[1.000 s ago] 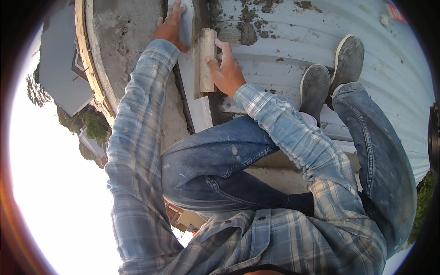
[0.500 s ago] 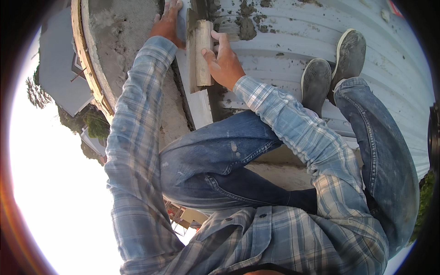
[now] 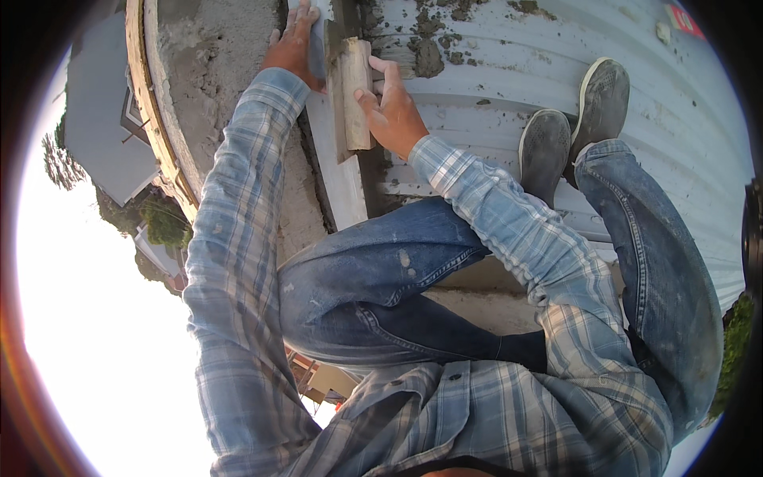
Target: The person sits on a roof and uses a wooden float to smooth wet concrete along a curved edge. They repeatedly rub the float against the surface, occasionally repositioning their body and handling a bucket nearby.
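My left hand (image 3: 293, 49) lies with fingers apart on a long pale board (image 3: 328, 183) beside rough grey concrete. My right hand (image 3: 390, 107) grips the wooden block handle (image 3: 358, 123) of a trowel (image 3: 344, 143), whose mortar-coated blade rests along the board's right side, just right and below my left hand. Wet grey mortar (image 3: 427, 56) lies in clumps on the ribbed metal roofing to the right.
A rough concrete ledge (image 3: 191, 71) with a wooden edge strip (image 3: 145, 103) curves along the left; buildings and trees show beyond it. My bent legs and shoes occupy the ribbed roofing (image 3: 675, 127) at right. A red item sits near the upper rim.
My right hand and the trowel have slid slightly up the board, away from my body, since a second ago. My left hand stays on the board.
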### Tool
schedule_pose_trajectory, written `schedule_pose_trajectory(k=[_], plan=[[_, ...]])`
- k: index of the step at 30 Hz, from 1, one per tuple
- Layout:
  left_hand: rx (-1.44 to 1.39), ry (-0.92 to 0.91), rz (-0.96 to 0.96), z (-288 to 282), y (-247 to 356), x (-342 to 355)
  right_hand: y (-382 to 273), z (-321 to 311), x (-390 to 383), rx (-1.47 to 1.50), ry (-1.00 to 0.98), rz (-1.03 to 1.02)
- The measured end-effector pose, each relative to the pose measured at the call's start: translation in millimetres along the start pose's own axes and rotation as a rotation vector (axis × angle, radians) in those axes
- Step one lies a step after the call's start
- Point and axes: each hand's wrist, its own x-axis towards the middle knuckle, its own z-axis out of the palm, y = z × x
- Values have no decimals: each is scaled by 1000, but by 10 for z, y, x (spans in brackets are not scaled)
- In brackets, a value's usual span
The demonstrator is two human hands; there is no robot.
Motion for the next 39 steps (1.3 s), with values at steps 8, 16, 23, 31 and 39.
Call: schedule_pose_trajectory(k=[8, 16, 23, 31, 39], plan=[[-51, -26, 12, -99, 135, 58, 72, -110, 368, -103, 35, 76], [15, 30, 15, 26, -55, 30, -186, -18, 420, -50, 97, -88], [-159, 90, 79, 154, -78, 7, -37, -54, 731, -78, 105, 118], [-169, 50, 66, 20, -7, 21, -63, -3, 107, 39, 83, 415], [98, -18, -30, -119, 243, -25, -478, -1030, -58, 447, 20, 354]])
